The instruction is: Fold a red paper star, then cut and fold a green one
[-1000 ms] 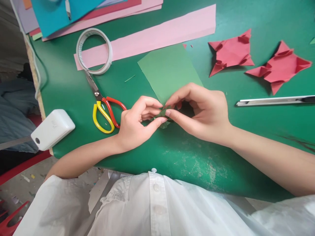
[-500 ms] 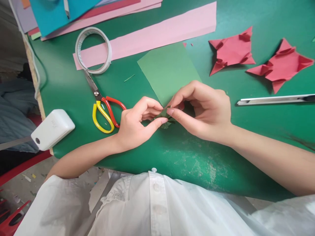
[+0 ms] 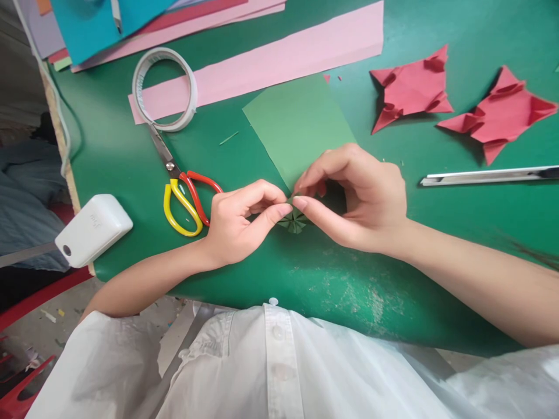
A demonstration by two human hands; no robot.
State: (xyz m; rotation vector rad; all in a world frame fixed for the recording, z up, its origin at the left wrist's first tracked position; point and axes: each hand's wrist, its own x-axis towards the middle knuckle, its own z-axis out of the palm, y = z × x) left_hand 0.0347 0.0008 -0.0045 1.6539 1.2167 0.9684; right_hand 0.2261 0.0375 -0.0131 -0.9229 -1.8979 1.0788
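A small folded green paper piece (image 3: 293, 224) with pleated, pointed edges is pinched between my two hands above the table's near side. My left hand (image 3: 244, 221) grips its left part between thumb and forefinger. From the right, my right hand (image 3: 358, 198) pinches the same piece, thumb and fingertips almost meeting those of the left. Much of the piece is hidden by my fingers. Just beyond my hands a flat light green paper sheet (image 3: 301, 125) lies with one corner pointing toward them.
Left of my hands lie red-and-yellow-handled scissors (image 3: 170, 166), a tape roll (image 3: 136, 87) and a white box-shaped device (image 3: 94, 230). A pink strip (image 3: 283, 55) and stacked coloured papers (image 3: 91, 29) lie beyond. Rightward are two folded red paper shapes (image 3: 414, 87) and a cutter knife (image 3: 484, 176).
My fingertips have shifted slightly on the green piece and drawn closer together. More of its pleated lower edge now shows below them.
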